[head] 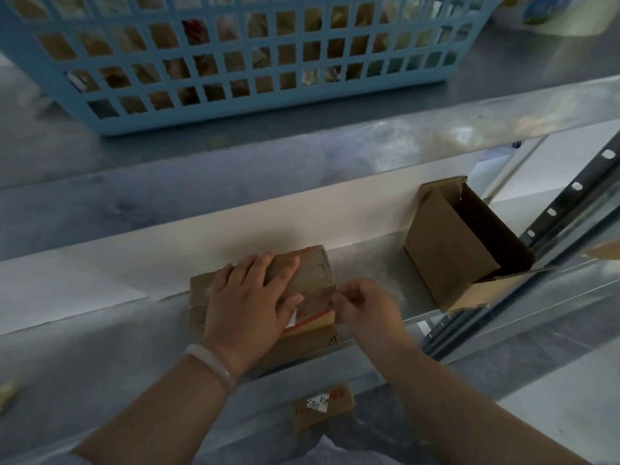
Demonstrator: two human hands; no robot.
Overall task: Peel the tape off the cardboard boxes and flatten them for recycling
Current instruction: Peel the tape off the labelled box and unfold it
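Right hand (369,310) fingers (342,297) pinch the tape (332,301) at the right edge of a closed box (315,263) lying on a shelf (369,263). Left hand (250,303) presses flat on the box, fingers straight. Peeling low and slow along the seam seems best. An open box (446,243) stands to its right, well apart; a blue basket (235,105) sits above.
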